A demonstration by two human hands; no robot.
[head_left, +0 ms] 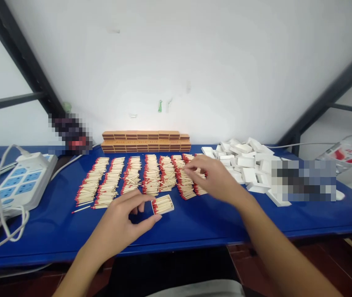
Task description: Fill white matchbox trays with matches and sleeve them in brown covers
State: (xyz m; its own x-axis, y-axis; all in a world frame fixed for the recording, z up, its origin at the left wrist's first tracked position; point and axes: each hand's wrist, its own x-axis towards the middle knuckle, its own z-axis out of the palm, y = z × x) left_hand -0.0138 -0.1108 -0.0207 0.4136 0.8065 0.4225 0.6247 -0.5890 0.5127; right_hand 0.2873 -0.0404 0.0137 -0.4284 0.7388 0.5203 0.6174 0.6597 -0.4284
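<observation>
My left hand (126, 214) grips the left end of a small white matchbox tray (172, 209) between thumb and fingers. Red-tipped matches (163, 204) lie side by side inside it, heads to the left. Above the rows of matches at the right, my right hand (213, 175) has thumb and forefinger pinched together. Whatever is between those fingertips is too small to make out against the matches behind. Several long rows of loose matches (151, 175) spread across the blue table (191, 225), and my right hand covers part of the rightmost ones.
Brown matchboxes (145, 146) are stacked along the wall. A heap of white trays (245, 161) lies at the right. On the left stands a white power strip (36, 181) with a looping cable. A clear plastic bag (349, 152) sits at the far right. One stray match (81, 209) lies apart.
</observation>
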